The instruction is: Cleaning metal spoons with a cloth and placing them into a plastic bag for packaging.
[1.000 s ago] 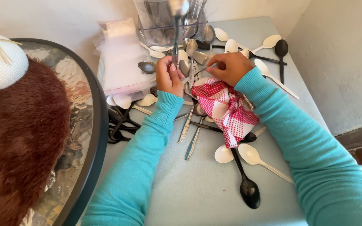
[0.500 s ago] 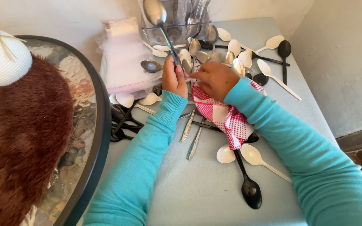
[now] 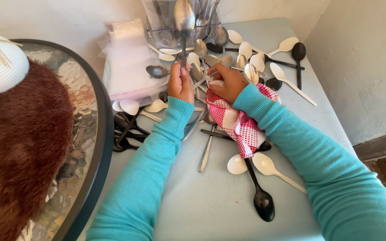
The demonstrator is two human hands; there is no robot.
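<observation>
— While the left hand (image 3: 180, 84) grips a metal spoon (image 3: 184, 20) upright by its handle, fingers closed round it, how far along does the work appear?

— Judged from the layout, early to midway. The right hand (image 3: 226, 82) pinches the checked cloth (image 3: 235, 120) against the handle's lower end, near the middle of the table's (image 3: 211, 209) far half. A clear holder (image 3: 166, 24) at the far edge already contains several metal spoons, so some seem finished. Many remain loose: white plastic spoons (image 3: 268, 165) and a black spoon (image 3: 262, 201) toward the near edge, others scattered toward the far right corner.

— And the surface and room?

— A pale blue table, set into a corner of light plastered walls. A stack of clear bags (image 3: 128, 67) lies at its far left corner. At its left edge stands a round glass table (image 3: 92, 134) carrying a brown furry object (image 3: 18, 151).
</observation>
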